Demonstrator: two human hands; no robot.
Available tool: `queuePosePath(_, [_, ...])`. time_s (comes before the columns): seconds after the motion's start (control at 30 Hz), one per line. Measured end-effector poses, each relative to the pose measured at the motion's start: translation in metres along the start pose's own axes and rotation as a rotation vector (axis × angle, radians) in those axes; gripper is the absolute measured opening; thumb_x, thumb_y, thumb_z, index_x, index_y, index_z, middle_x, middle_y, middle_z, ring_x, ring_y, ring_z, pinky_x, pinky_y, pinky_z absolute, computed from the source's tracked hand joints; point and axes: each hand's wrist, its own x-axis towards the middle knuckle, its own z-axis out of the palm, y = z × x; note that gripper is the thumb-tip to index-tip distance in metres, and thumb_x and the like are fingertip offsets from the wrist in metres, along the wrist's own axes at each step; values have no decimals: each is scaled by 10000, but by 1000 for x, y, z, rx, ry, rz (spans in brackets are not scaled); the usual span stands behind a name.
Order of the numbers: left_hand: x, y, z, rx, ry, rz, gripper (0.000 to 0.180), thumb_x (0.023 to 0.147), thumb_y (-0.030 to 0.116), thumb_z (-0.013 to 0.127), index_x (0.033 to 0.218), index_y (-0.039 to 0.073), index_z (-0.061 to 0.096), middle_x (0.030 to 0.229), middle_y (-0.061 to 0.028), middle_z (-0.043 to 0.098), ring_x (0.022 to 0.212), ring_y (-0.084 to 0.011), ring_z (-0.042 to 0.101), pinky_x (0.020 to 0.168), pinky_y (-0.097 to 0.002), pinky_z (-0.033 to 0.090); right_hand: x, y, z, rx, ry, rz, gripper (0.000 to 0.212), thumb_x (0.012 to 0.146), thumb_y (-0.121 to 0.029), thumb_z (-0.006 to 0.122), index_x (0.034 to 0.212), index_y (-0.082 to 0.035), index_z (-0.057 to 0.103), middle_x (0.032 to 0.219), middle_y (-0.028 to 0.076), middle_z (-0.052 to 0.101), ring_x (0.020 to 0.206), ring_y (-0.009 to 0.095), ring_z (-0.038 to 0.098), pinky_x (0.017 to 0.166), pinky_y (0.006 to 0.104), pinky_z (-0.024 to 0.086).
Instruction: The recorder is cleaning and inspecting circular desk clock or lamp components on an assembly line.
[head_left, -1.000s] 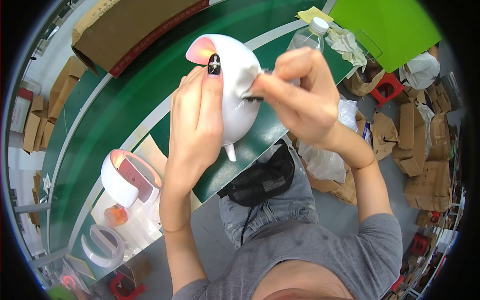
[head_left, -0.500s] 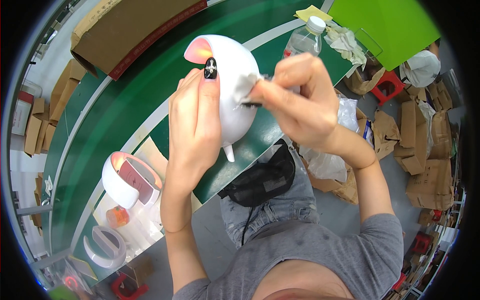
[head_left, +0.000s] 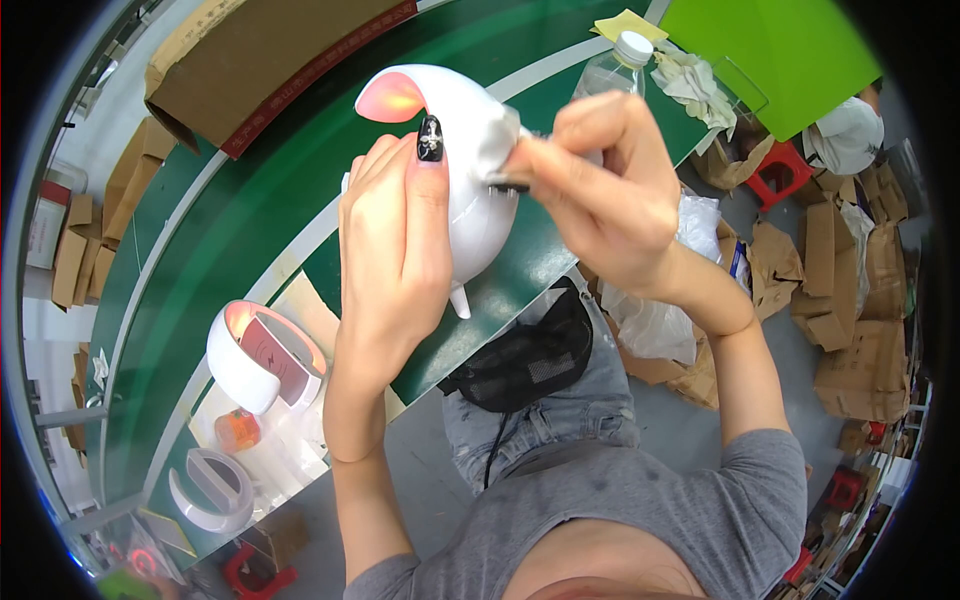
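Observation:
My left hand [head_left: 395, 240] is wrapped round a white curved lamp [head_left: 478, 235], its thumb lying along the shell. The lamp's pink inner side glows at the upper end, and a small white peg sticks out below. My right hand [head_left: 620, 190] pinches a crumpled white cloth [head_left: 495, 140] against the lamp's right side. Just below the cloth, at the same fingertips, is a small black piece [head_left: 508, 187] that looks bristled; how it is held is partly hidden by the fingers.
On the green table [head_left: 440, 350], a similar lit lamp [head_left: 240, 365], an orange item [head_left: 238, 430] and a white curved part [head_left: 212, 492] stand at left. A bottle [head_left: 612, 75] and crumpled cloths [head_left: 695, 88] lie beyond my right hand. A large carton [head_left: 270, 60] lies far left; boxes [head_left: 860, 370] fill the right.
The cloth and my right fingertips have shifted slightly up along the lamp. The lamp has tilted a little, its lit end moving left, and the black piece shows more clearly.

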Motion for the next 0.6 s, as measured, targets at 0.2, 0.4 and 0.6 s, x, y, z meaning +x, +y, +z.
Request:
queuePosePath(0.2, [3, -14, -14, -182, 112, -140, 377, 1014, 302, 446, 963, -44, 585, 799, -112, 614, 731, -159, 566, 639, -321, 454, 0, 4, -7, 44, -63, 59, 267, 675, 31, 756, 934, -34, 742, 817, 63, 545, 698, 180, 536, 580, 276, 447])
queuePosePath(0.4, [23, -24, -28, -1221, 142, -298, 502, 1000, 428, 402, 959, -10, 643, 879, -146, 686, 831, -265, 675, 778, -350, 547, 9, 1, 2, 234, 154, 262, 272, 741, 76, 732, 987, -39, 744, 931, 75, 585, 833, 172, 618, 665, 269, 513])
queuePosePath(0.6, [15, -32, -32, -1349, 56, -290, 459, 1000, 402, 391, 908, 0, 594, 916, -153, 659, 877, -273, 629, 844, -386, 497, 16, -13, 26, 196, -11, -108, 289, 601, -13, 757, 888, -1, 728, 892, 66, 590, 792, 212, 566, 630, 295, 478])
